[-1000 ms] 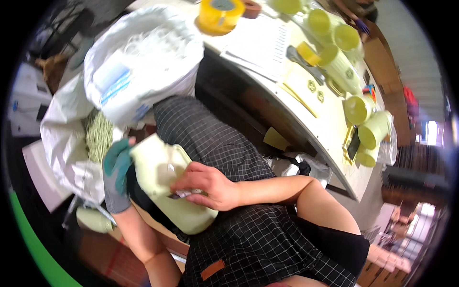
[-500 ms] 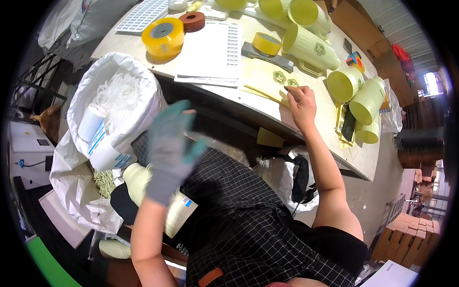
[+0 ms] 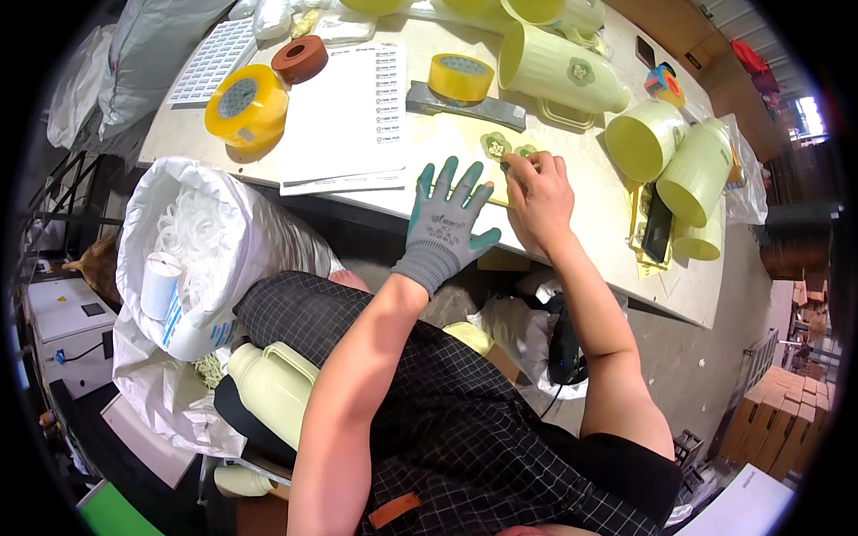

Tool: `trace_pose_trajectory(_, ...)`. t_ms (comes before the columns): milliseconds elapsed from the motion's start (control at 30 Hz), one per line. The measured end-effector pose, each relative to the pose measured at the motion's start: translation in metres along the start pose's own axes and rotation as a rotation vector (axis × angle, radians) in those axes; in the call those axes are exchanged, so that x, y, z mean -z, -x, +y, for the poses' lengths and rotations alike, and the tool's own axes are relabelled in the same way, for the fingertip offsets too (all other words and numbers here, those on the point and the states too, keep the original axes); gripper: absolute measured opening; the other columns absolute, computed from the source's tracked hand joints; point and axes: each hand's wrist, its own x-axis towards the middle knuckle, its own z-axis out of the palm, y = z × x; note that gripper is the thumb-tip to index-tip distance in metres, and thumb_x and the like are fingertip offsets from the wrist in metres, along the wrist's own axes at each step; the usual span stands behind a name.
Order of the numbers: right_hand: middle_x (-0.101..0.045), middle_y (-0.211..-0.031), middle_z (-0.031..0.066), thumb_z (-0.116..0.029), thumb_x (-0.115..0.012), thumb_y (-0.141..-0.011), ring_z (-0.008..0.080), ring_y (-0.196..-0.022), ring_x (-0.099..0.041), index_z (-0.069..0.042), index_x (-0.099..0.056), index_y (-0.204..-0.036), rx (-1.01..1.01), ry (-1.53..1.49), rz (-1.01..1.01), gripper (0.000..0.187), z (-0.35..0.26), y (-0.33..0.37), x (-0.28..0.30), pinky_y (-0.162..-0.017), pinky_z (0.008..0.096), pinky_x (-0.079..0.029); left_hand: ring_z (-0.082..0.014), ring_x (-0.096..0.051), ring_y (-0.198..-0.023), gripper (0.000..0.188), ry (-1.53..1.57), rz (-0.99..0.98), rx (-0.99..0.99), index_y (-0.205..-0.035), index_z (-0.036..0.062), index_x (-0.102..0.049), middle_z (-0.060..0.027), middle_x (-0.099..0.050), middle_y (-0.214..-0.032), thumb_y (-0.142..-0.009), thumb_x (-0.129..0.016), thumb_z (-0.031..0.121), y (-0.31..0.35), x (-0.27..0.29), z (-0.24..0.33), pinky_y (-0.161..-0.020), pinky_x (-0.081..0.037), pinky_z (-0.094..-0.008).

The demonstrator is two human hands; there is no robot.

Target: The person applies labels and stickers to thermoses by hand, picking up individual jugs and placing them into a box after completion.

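Note:
My left hand, in a grey and green work glove, is spread flat over the near edge of a pale yellow sheet. My bare right hand has its fingers curled and pinched at the same sheet, beside a green flower sticker. A second flower sticker shows partly behind the fingertips. What the pinch holds, if anything, is hidden. At my left side, a pale green jug with a handle lies tilted next to my forearm.
On the table are yellow tape, brown tape, label sheets, a grey bar under more tape, and several green jugs. A dark phone-like slab lies right. A white sack of clear rings stands left.
My left hand has moved up and right from over my lap to the yellow sheet, its fingers spreading. My right hand stays at the stickers. The view has shifted a little.

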Motion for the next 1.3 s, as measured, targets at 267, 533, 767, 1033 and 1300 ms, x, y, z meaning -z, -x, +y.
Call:
trace_pose_trajectory(267, -0.065, -0.11, 0.0094, -0.013, -0.067, -0.108, 0.021, -0.102, -0.059, -0.011, -0.079, -0.139, -0.294, -0.813, 0.263, 0.033, -0.001, -0.04, 0.021, -0.095, 0.0317, -0.051, -0.0399, -0.03, -0.164, 0.082, -0.015, -0.05, 0.023, -0.165, 0.0234, -0.053, -0.0096, -0.041, -0.175, -0.097, -0.065, 0.067, -0.004, 0.006, 0.005, -0.135, -0.013, -0.0644)
trace_pose_trajectory(533, -0.062, -0.111, 0.0099, 0.0, -0.071, -0.101, 0.0257, -0.106, -0.057, -0.009, -0.08, -0.135, 0.056, -0.682, -0.029, 0.037, -0.103, -0.005, 0.037, -0.095, 0.0348, -0.047, -0.0343, -0.054, -0.139, 0.058, -0.051, -0.191, -0.156, -0.13, 0.0103, -0.077, -0.0127, -0.07, -0.135, -0.095, -0.071, 0.056, 0.068, 0.109, 0.047, -0.13, -0.029, -0.0563)
trace_pose_trajectory(767, -0.064, -0.109, 0.0083, 0.004, -0.078, -0.09, 0.0266, -0.099, -0.058, -0.014, -0.082, -0.13, 0.406, -0.854, -0.34, 0.044, -0.236, 0.057, 0.02, -0.086, 0.0368, -0.05, -0.0271, -0.067, -0.115, 0.048, 0.165, 0.266, 0.34, -0.124, 0.0151, -0.072, -0.005, -0.071, -0.124, -0.093, -0.082, 0.051, 0.283, 0.172, 0.071, -0.103, -0.055, -0.0462)
trace_pose_trajectory(1033, -0.066, -0.105, 0.0016, -0.009, -0.087, -0.082, 0.0245, -0.094, -0.058, -0.023, -0.084, -0.129, 0.812, -0.819, -0.533, 0.05, -0.34, 0.107, 0.035, -0.074, 0.0349, -0.053, -0.0414, -0.056, -0.134, 0.106, -0.057, 0.452, 0.982, -0.152, 0.0092, -0.053, -0.0176, -0.056, -0.148, -0.068, -0.099, 0.057, 0.415, 0.145, 0.108, -0.111, -0.047, -0.0573)
trace_pose_trajectory(1300, -0.067, -0.107, 0.0001, -0.013, -0.09, -0.076, 0.0237, -0.093, -0.058, -0.026, -0.084, -0.131, 1.068, -0.631, -0.444, 0.056, -0.366, 0.126, 0.043, -0.075, 0.0329, -0.053, -0.0393, -0.051, -0.142, 0.086, 0.004, 0.579, 1.034, -0.156, 0.0101, -0.053, -0.0175, -0.051, -0.155, -0.084, -0.089, 0.041, 0.43, 0.1, 0.112, -0.117, -0.043, -0.0572)
